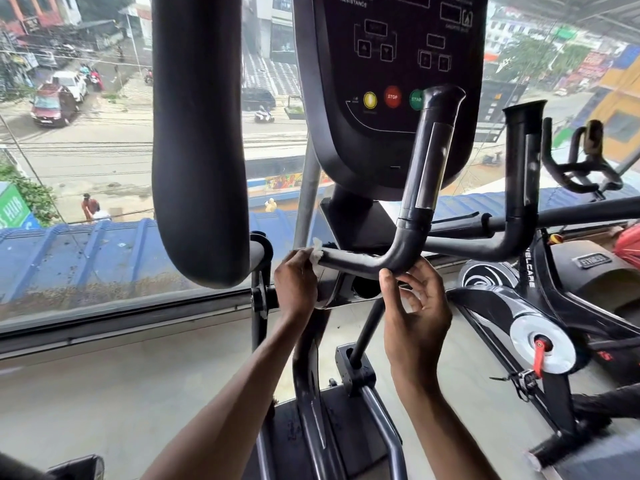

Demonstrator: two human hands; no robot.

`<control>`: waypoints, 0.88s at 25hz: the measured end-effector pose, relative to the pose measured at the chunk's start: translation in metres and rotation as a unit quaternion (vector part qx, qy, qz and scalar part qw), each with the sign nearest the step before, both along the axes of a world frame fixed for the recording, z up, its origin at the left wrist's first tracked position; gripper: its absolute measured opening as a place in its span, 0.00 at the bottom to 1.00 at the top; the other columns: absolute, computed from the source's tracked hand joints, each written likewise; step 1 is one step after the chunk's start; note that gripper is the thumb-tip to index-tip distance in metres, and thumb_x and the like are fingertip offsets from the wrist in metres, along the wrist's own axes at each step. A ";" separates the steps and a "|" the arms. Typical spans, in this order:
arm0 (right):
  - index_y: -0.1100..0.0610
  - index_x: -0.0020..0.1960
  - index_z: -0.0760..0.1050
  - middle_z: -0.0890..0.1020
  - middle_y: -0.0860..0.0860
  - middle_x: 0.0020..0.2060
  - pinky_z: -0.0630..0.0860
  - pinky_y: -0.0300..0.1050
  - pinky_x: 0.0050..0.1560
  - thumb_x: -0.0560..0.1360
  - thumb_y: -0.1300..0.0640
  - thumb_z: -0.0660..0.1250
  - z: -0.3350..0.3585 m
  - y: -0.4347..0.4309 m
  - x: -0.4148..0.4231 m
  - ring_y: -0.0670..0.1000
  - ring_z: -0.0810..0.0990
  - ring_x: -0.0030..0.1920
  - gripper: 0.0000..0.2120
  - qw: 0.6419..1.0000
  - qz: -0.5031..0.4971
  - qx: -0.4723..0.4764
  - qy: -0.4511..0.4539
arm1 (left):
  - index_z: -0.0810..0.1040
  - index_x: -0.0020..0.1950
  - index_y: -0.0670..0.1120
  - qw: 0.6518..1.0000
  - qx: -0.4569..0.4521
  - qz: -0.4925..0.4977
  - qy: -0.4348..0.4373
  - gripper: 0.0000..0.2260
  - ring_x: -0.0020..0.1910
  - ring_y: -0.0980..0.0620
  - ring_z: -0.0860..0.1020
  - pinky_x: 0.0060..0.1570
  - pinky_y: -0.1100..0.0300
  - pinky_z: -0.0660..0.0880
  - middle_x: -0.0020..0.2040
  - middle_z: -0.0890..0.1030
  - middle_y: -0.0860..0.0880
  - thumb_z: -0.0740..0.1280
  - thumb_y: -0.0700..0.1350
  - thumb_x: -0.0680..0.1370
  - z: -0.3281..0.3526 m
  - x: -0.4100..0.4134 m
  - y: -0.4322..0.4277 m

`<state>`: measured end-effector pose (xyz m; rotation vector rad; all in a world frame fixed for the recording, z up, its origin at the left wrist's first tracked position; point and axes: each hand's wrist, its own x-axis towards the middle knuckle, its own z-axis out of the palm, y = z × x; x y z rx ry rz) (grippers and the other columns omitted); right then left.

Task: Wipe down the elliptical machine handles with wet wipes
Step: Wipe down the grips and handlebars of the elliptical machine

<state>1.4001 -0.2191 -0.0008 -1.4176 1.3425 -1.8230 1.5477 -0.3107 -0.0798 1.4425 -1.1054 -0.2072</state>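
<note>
The elliptical's fixed black handle [427,188] rises from a bend below the console. Its horizontal bar [349,263] runs left from that bend. My left hand [296,282] presses a white wet wipe [316,252] against the left end of this bar. My right hand [417,306] cups the bend from below, thumb and fingers loosely around it, with a bit of white wipe showing in the palm. A second fixed handle [519,188] stands to the right. The thick padded moving handle [199,140] hangs at the upper left, untouched.
The console [388,81] with yellow, red and green buttons sits above the handles. A spin bike [540,327] stands close on the right. A large window [86,150] faces a street. The elliptical's frame and pedal rails [346,410] lie below my arms.
</note>
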 end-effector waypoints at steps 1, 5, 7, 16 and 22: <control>0.52 0.62 0.79 0.85 0.48 0.54 0.79 0.47 0.57 0.76 0.51 0.73 0.000 0.000 0.000 0.53 0.84 0.55 0.15 1.000 0.001 0.000 0.000 | 0.87 0.55 0.42 0.999 0.011 0.009 0.032 0.11 0.47 0.45 0.84 0.46 0.79 0.69 0.52 0.87 0.45 0.68 0.32 0.78 0.001 -0.001 -0.004; 0.54 0.61 0.79 0.85 0.49 0.53 0.78 0.45 0.56 0.76 0.53 0.73 0.002 -0.002 -0.001 0.53 0.84 0.54 0.15 1.000 0.001 -0.004 -0.004 | 0.86 0.56 0.41 0.996 -0.081 -0.036 -0.006 0.12 0.49 0.54 0.82 0.51 0.65 0.76 0.53 0.86 0.49 0.66 0.33 0.78 0.007 -0.019 0.005; 0.54 0.61 0.79 0.85 0.49 0.52 0.79 0.46 0.56 0.76 0.53 0.73 0.001 -0.003 -0.001 0.53 0.84 0.54 0.15 1.000 0.001 0.000 0.001 | 0.86 0.56 0.42 0.996 -0.078 -0.032 -0.026 0.14 0.50 0.54 0.82 0.50 0.67 0.74 0.53 0.86 0.48 0.65 0.31 0.77 -0.002 -0.012 -0.003; 0.54 0.61 0.79 0.85 0.49 0.52 0.79 0.46 0.57 0.76 0.54 0.73 0.000 -0.001 0.002 0.54 0.84 0.54 0.14 1.000 -0.004 0.003 -0.014 | 0.85 0.48 0.44 0.892 0.046 -0.183 0.411 0.04 0.41 0.55 0.80 0.44 0.63 0.75 0.42 0.84 0.47 0.71 0.41 0.80 -0.045 0.018 -0.083; 0.49 0.59 0.80 0.86 0.49 0.51 0.79 0.47 0.57 0.75 0.54 0.74 0.002 0.000 0.002 0.54 0.84 0.53 0.13 1.000 -0.010 0.000 -0.021 | 0.82 0.53 0.44 0.766 0.187 -0.176 0.589 0.05 0.38 0.54 0.78 0.28 0.64 0.72 0.43 0.81 0.47 0.69 0.37 0.79 -0.028 0.018 -0.108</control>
